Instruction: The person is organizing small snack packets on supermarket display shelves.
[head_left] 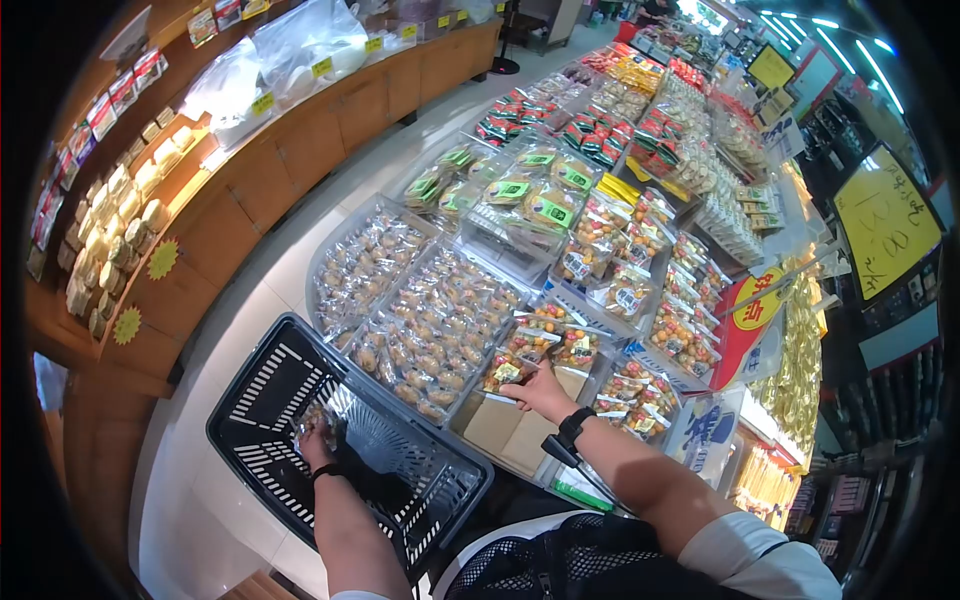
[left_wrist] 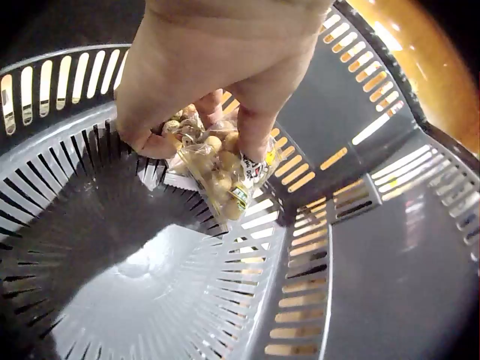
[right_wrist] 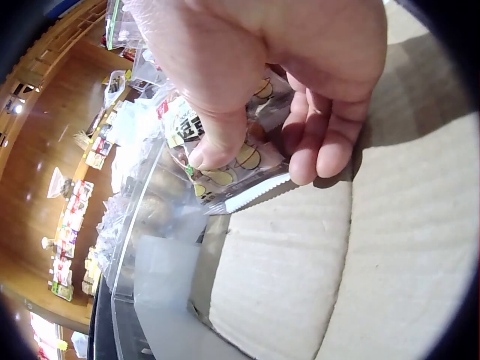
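In the head view, the left hand [head_left: 316, 446] is down inside a dark shopping basket [head_left: 290, 330]. Its fingers and thumb grip a clear bag of round brown snacks [left_wrist: 225, 169] above the basket's slotted bottom in the left wrist view. Over a clear display bin lined with cardboard [head_left: 515, 430], the right hand [head_left: 543, 393] reaches to the snack packets. Thumb and fingers of the right hand [right_wrist: 277, 97] are curled round a printed clear packet [right_wrist: 232, 169], whose serrated edge lies over the cardboard [right_wrist: 277, 255].
Bins of small wrapped snacks [head_left: 435, 320] stand beyond the basket and left of the cardboard-lined bin. Green-labelled packs [head_left: 550, 210] and red packs lie farther back. A wooden shelf counter [head_left: 290, 150] runs along the left across the aisle. A yellow price sign [head_left: 885, 225] stands at right.
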